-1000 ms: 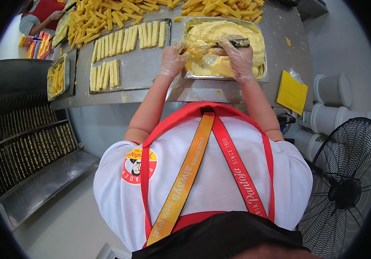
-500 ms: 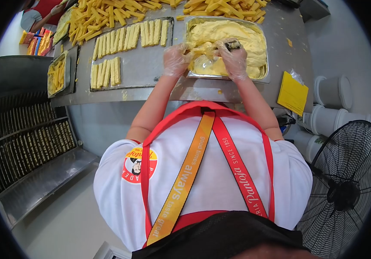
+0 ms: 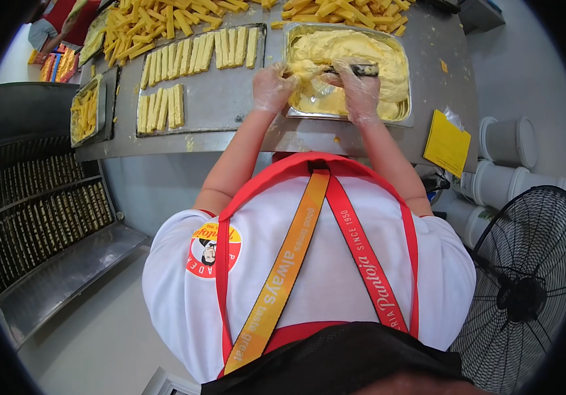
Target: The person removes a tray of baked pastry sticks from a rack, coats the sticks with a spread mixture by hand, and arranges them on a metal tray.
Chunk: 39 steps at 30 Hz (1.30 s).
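A clear plastic glove covers each hand. My left hand point(image 3: 273, 89) is pinched at the left rim of a metal pan point(image 3: 406, 112), on something I cannot make out. Pale yellow cream point(image 3: 368, 49) fills the pan. Above the cream, my right hand point(image 3: 360, 92) is closed round a dark-handled spreading tool point(image 3: 362, 69); its working end is smeared and partly hidden near my left fingers. To the left lies a flat tray point(image 3: 214, 99) with two rows of cream-coated sticks point(image 3: 177, 60), the nearer row shorter.
Plain yellow sticks point(image 3: 148, 23) are heaped at the table's back, with more in a small pan point(image 3: 85, 115) at left. A yellow card point(image 3: 447, 143) lies right. A rack point(image 3: 46, 217), white buckets point(image 3: 510, 139) and a fan point(image 3: 523, 296) stand around. A co-worker point(image 3: 66, 20) is at upper left.
My right hand and the tool have turned and shifted slightly over the cream. My left hand stays by the pan's left rim. The co-worker's arms have moved.
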### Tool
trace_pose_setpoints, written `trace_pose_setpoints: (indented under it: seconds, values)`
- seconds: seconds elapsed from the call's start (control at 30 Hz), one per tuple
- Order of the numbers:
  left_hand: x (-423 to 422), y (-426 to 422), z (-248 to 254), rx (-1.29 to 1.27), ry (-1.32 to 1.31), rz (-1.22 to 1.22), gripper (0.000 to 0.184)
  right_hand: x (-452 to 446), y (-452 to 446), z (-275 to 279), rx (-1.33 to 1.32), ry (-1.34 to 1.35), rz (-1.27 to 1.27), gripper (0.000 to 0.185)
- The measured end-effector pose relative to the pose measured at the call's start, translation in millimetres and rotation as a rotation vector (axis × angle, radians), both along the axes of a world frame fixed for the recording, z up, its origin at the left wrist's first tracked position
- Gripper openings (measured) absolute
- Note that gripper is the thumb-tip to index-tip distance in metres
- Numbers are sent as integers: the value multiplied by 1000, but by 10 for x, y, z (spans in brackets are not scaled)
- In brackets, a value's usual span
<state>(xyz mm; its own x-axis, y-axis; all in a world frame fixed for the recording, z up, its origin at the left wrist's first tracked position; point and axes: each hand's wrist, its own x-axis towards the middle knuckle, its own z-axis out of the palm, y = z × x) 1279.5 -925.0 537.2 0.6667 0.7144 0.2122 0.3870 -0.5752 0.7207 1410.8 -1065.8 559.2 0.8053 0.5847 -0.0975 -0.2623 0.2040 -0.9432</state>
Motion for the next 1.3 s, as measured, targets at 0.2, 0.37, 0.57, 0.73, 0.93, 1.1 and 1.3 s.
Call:
trace_pose_setpoints:
  seconds: [0.2,0.37,0.57,0.73,0.93,1.1,1.3]
  values:
    - [-296,336,88,-60,-70,-2,28,119,-80,-40,-189,-192,49,18]
    - [-988,1006,66,-26,-47,41,28,128,-286,18,-242,-229,411,17]
    - [-1434,1598,-537,210,200,93,31,621,-83,1,-618,-1191,119,11]
    - [-1592,1779,-1025,278,335,284,58,267,-211,193,-355,-1069,697,8]
    - [-1215,1359,-552,575,277,399,84,633,-103,11,-460,-1004,296,14]
    - [-189,1179,107,518,35,89,103,253,-45,39,-328,-662,770,15]
    - [1058,1138,94,247,169,-234,66,632,4,136,-510,-1003,195,19]
